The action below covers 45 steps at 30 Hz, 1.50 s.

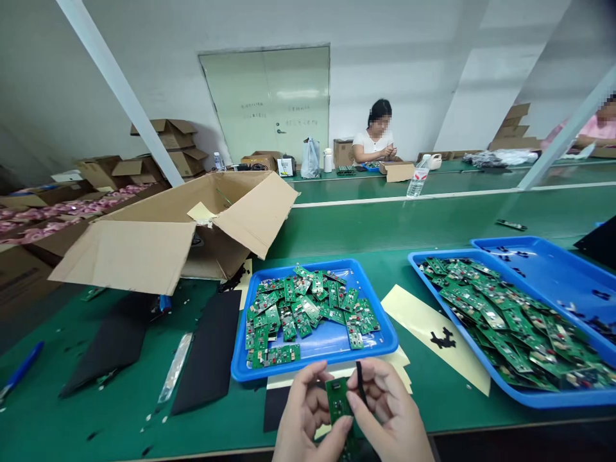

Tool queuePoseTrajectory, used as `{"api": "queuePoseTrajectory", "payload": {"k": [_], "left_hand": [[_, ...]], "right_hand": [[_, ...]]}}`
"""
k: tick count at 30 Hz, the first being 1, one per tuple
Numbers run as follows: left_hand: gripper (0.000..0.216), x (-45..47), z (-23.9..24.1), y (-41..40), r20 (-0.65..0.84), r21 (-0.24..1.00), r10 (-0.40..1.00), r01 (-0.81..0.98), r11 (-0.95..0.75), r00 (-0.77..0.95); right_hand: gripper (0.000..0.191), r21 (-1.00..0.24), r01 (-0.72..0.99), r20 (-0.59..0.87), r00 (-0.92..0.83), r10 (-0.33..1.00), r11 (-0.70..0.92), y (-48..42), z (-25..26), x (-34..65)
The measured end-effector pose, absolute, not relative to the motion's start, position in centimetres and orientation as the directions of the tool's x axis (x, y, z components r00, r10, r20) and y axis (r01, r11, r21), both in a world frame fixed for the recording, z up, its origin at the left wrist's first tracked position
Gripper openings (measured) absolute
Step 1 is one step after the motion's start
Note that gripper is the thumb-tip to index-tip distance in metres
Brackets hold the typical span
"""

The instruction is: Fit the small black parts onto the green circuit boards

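Note:
Between my two hands, near the table's front edge, is a green circuit board. My left hand is closed around the board, its thumb pressed on the lower face. A thin black strip sticks up from the fingers of my right hand, which pinch it beside the board's upper right edge. Just beyond my hands stands a blue tray with many loose circuit boards lying in it. Part of the held board is hidden under my fingers.
A fuller blue tray of boards stands right, beside another blue tray with small black pieces. An open cardboard box, black sheets and a blue pen are left. A bottle and a co-worker are beyond.

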<state>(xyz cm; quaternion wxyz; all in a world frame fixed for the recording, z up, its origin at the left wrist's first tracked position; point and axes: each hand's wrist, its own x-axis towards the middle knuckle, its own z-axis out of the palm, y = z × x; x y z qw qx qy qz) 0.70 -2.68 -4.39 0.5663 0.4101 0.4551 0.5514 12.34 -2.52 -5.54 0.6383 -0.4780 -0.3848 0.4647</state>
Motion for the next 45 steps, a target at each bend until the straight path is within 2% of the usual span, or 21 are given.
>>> {"api": "queuePoseTrajectory", "payload": {"k": [2,4,10,16,20,21,28,32,37,45], "left_hand": [[0.056,0.8,-4.2,-2.4,-0.19,0.892,0.98,-0.406,0.197,0.059],[0.051,0.6,-4.0,-2.2,-0.273,0.834,0.954,-0.464,0.299,0.123],[0.049,-0.4,-3.5,-1.8,-0.429,0.725,0.887,-0.522,0.45,0.169],[0.046,-0.3,-3.0,-1.8,-0.51,0.646,0.833,-0.544,0.535,0.214],[0.026,-0.2,-2.7,-2.0,-0.533,0.598,0.807,-0.561,0.573,0.257],[0.024,-0.1,-2.6,-2.0,-0.529,0.594,0.804,-0.558,0.579,0.272],[0.031,-0.1,-1.4,-2.2,-0.414,0.707,0.831,-0.444,0.551,0.371],[0.027,-0.5,-0.2,-2.6,-0.393,0.78,0.846,-0.357,0.515,0.361],[0.031,-0.4,0.0,-2.5,-0.443,0.779,0.808,-0.279,0.561,0.389],[0.034,0.2,0.8,-2.9,-0.431,0.824,0.849,-0.252,0.508,0.304]], "right_hand": [[0.033,-0.97,-0.217,0.051,0.261,0.964,0.111,-2.7,-5.3,12.1],[0.029,-0.971,-0.209,0.063,0.259,0.964,0.12,-2.8,-5.3,12.3],[0.021,-0.982,-0.046,0.165,0.234,0.958,0.181,-2.8,-5.9,13.9],[0.035,-0.937,0.145,0.328,0.046,0.944,0.319,-2.6,-5.9,14.7],[0.01,-0.913,0.175,0.357,-0.091,0.93,0.368,-2.5,-4.9,15.8],[0.009,-0.899,0.195,0.377,-0.108,0.92,0.391,-2.5,-4.6,16.0],[0.015,-0.806,0.327,0.481,-0.125,0.868,0.494,-3.0,-3.0,16.4],[0.015,-0.737,0.445,0.497,-0.153,0.854,0.508,-3.3,-2.5,16.7],[0.014,-0.722,0.414,0.523,-0.196,0.829,0.554,-3.3,-1.6,16.5],[0.017,-0.653,0.477,0.441,-0.392,0.807,0.588,-3.5,-0.2,16.2]]}}
